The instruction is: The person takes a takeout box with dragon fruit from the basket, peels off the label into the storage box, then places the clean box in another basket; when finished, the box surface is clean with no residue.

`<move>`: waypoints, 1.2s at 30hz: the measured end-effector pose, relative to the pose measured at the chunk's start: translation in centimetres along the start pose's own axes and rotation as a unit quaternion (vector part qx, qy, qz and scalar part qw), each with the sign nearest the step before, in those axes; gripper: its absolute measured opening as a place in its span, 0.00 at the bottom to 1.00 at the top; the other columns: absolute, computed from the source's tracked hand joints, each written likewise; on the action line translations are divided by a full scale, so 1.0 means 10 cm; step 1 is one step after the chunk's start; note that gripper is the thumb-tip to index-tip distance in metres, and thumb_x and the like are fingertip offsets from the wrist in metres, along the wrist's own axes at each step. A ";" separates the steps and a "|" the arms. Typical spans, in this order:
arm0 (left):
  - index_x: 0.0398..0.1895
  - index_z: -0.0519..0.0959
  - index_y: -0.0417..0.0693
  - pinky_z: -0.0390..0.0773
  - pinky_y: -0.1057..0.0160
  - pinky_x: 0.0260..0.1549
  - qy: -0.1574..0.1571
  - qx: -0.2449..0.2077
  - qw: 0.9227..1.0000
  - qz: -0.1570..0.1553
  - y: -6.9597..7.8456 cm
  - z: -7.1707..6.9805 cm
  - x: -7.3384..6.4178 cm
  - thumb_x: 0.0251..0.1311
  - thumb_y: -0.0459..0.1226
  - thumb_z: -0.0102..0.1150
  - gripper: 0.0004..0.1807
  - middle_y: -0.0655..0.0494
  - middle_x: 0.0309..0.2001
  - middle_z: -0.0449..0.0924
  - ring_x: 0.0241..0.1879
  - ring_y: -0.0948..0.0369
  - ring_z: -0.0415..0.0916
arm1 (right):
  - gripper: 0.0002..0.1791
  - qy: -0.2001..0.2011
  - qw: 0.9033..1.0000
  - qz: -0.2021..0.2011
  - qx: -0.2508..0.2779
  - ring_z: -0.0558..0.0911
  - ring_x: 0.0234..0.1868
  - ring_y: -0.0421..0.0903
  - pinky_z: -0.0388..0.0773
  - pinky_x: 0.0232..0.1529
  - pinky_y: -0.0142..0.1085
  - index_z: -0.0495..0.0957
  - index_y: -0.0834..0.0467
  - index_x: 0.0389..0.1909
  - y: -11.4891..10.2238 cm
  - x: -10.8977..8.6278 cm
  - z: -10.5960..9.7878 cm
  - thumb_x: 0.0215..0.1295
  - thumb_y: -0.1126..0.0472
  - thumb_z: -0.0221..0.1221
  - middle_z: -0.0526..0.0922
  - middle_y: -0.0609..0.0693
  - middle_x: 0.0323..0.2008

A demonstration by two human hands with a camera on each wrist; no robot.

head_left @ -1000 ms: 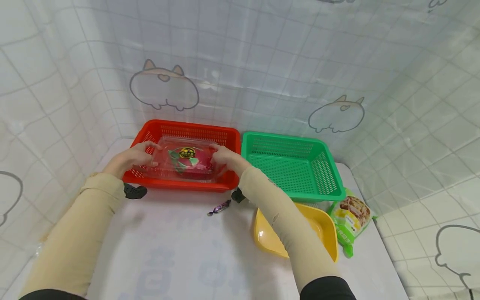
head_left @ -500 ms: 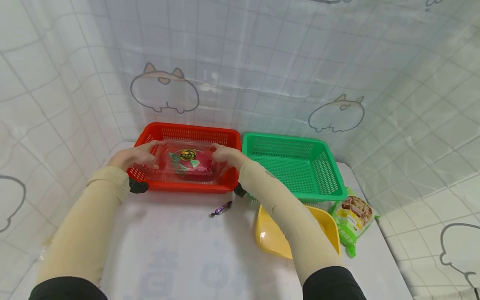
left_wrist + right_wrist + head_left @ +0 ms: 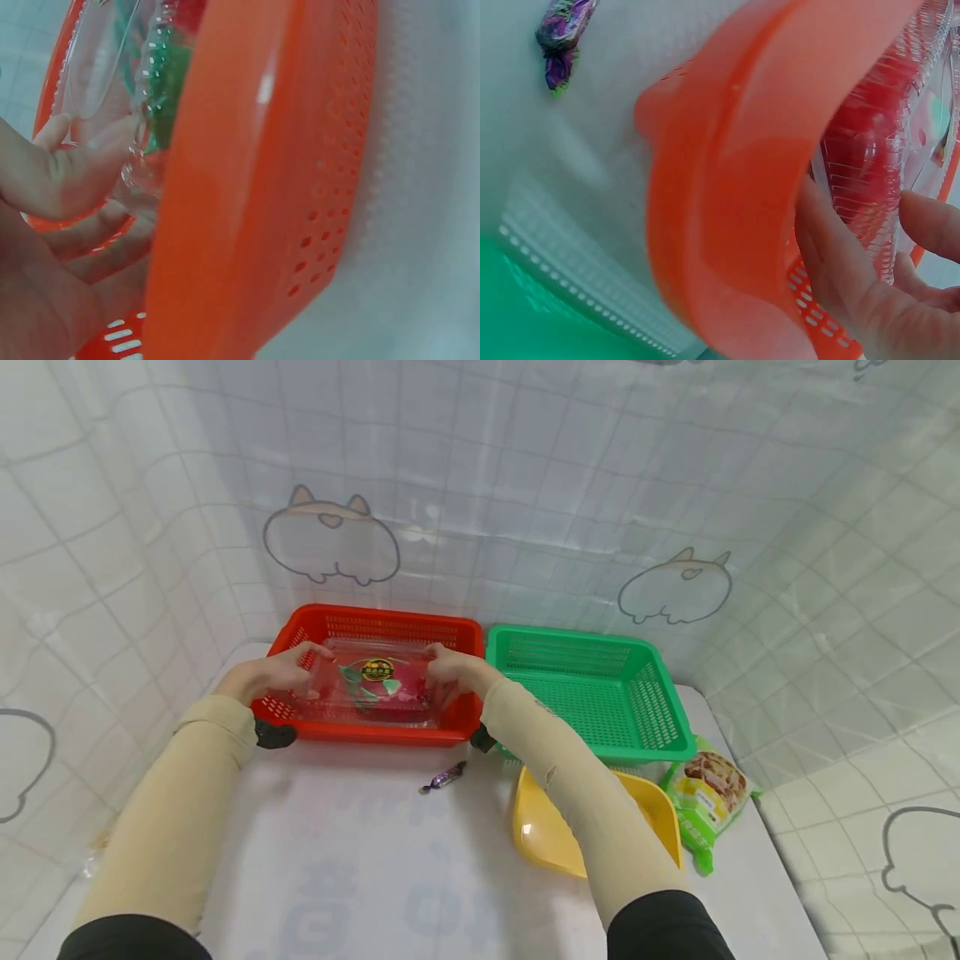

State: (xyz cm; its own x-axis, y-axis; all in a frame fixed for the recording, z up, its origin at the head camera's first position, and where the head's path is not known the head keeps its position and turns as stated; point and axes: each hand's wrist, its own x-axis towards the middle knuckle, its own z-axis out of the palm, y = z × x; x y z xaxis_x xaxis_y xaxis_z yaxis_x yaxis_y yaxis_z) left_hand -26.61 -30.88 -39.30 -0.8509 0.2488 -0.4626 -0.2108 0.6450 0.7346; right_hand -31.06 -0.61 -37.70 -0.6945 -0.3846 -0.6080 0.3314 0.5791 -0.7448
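Observation:
A clear plastic fruit box (image 3: 375,703) with red and green contents and a black-and-gold label lies inside the red basket (image 3: 367,736). My left hand (image 3: 279,672) grips its left end; in the left wrist view the thumb lies over the ribbed edge of the box (image 3: 146,105), with the fingers (image 3: 112,259) low at its side. At the opposite end my right hand (image 3: 456,672) holds the box between thumb and fingers. From the right wrist, the box (image 3: 870,150) shows red contents behind ribbed plastic, and the basket's rim (image 3: 735,172) stands close beside that hand.
A green basket (image 3: 592,750) stands just right of the red one. In front of it are a yellow tray (image 3: 543,835), partly covered by my right sleeve, and a green food packet (image 3: 705,793). One purple-wrapped candy (image 3: 444,776) lies before the red basket. Patterned curtains enclose the table.
The head view has shifted slightly, and my left forearm has come a little to the right. Both hands keep their hold on the box, which stays inside the red basket.

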 end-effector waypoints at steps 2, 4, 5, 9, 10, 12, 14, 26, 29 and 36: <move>0.73 0.49 0.41 0.81 0.54 0.43 0.001 -0.015 1.000 0.005 -0.02 0.00 -0.01 0.55 0.22 0.50 0.41 0.32 0.67 0.47 0.47 0.48 0.69 | 0.43 0.001 1.000 -0.006 0.003 0.83 0.47 0.63 0.81 0.51 0.54 0.50 0.47 0.76 0.01 0.00 0.00 0.65 0.71 0.57 0.70 0.61 0.57; 0.73 0.49 0.41 0.81 0.53 0.42 -0.004 -0.031 0.999 0.011 -0.02 -0.01 -0.03 0.54 0.22 0.48 0.41 0.32 0.65 0.50 0.45 0.48 0.71 | 0.42 0.001 1.000 -0.013 0.005 0.82 0.46 0.63 0.81 0.51 0.54 0.51 0.47 0.76 0.03 -0.01 -0.01 0.65 0.72 0.57 0.70 0.61 0.57; 0.74 0.48 0.40 0.80 0.53 0.41 -0.008 -0.038 0.999 0.013 -0.03 -0.01 -0.03 0.54 0.22 0.47 0.41 0.32 0.63 0.52 0.44 0.49 0.73 | 0.42 0.001 1.000 -0.016 0.006 0.81 0.46 0.63 0.81 0.51 0.54 0.51 0.47 0.76 0.03 -0.02 -0.01 0.65 0.73 0.57 0.70 0.61 0.58; 0.74 0.48 0.41 0.80 0.52 0.42 -0.019 -0.056 0.998 0.016 0.00 -0.04 -0.07 0.58 0.25 0.48 0.40 0.34 0.60 0.55 0.44 0.51 0.76 | 0.43 -0.001 1.000 -0.024 0.008 0.80 0.45 0.61 0.81 0.50 0.54 0.51 0.48 0.76 0.04 -0.06 -0.02 0.65 0.74 0.57 0.68 0.59 0.60; 0.74 0.48 0.41 0.80 0.52 0.44 -0.020 -0.058 0.998 0.015 0.00 -0.05 -0.08 0.59 0.26 0.48 0.39 0.34 0.60 0.56 0.46 0.51 0.77 | 0.43 -0.001 1.000 -0.025 0.008 0.80 0.45 0.60 0.82 0.50 0.53 0.51 0.48 0.76 0.04 -0.07 -0.03 0.64 0.74 0.57 0.67 0.59 0.60; 0.75 0.48 0.42 0.80 0.50 0.48 -0.020 -0.060 0.998 0.015 0.02 -0.07 -0.09 0.63 0.29 0.50 0.38 0.34 0.64 0.55 0.49 0.50 0.76 | 0.43 -0.005 1.000 -0.028 0.009 0.80 0.44 0.60 0.82 0.50 0.53 0.51 0.48 0.76 0.04 -0.08 -0.04 0.65 0.74 0.57 0.67 0.59 0.61; 0.75 0.48 0.42 0.80 0.49 0.52 -0.017 -0.058 0.998 0.018 0.02 -0.09 -0.09 0.68 0.33 0.53 0.36 0.34 0.67 0.54 0.53 0.47 0.73 | 0.43 -0.004 0.999 -0.034 0.011 0.79 0.43 0.58 0.82 0.48 0.52 0.52 0.48 0.76 0.03 -0.10 -0.05 0.65 0.74 0.57 0.67 0.58 0.62; 0.73 0.50 0.41 0.78 0.47 0.55 -0.003 -0.044 0.998 0.041 0.13 -0.17 -0.22 0.72 0.38 0.54 0.34 0.33 0.67 0.53 0.55 0.47 0.71 | 0.42 -0.008 0.999 -0.049 0.007 0.80 0.42 0.55 0.85 0.41 0.49 0.53 0.48 0.75 -0.08 -0.22 -0.12 0.64 0.73 0.58 0.67 0.55 0.62; 0.74 0.50 0.43 0.78 0.46 0.55 0.009 -0.048 0.998 0.043 0.17 -0.16 -0.26 0.71 0.37 0.53 0.34 0.33 0.69 0.49 0.56 0.47 0.71 | 0.41 -0.013 0.998 -0.057 0.002 0.79 0.40 0.53 0.85 0.41 0.49 0.52 0.48 0.75 -0.11 -0.26 -0.13 0.66 0.73 0.56 0.66 0.55 0.63; 0.77 0.48 0.47 0.78 0.47 0.54 0.031 -0.056 0.996 0.061 0.23 -0.19 -0.29 0.71 0.34 0.50 0.36 0.35 0.71 0.51 0.56 0.49 0.73 | 0.39 -0.016 0.997 -0.077 -0.002 0.79 0.32 0.57 0.82 0.49 0.53 0.51 0.47 0.76 -0.18 -0.37 -0.19 0.69 0.71 0.53 0.68 0.57 0.62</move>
State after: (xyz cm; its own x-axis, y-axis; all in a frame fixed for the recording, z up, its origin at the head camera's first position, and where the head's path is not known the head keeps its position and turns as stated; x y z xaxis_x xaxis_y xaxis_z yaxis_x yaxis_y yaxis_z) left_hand -25.49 -31.48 -35.33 -0.9012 0.2729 -0.3368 -0.1531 0.5265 0.8363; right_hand -30.29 1.11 -33.66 -0.7157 -0.4919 -0.4958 0.2198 0.5152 -0.8284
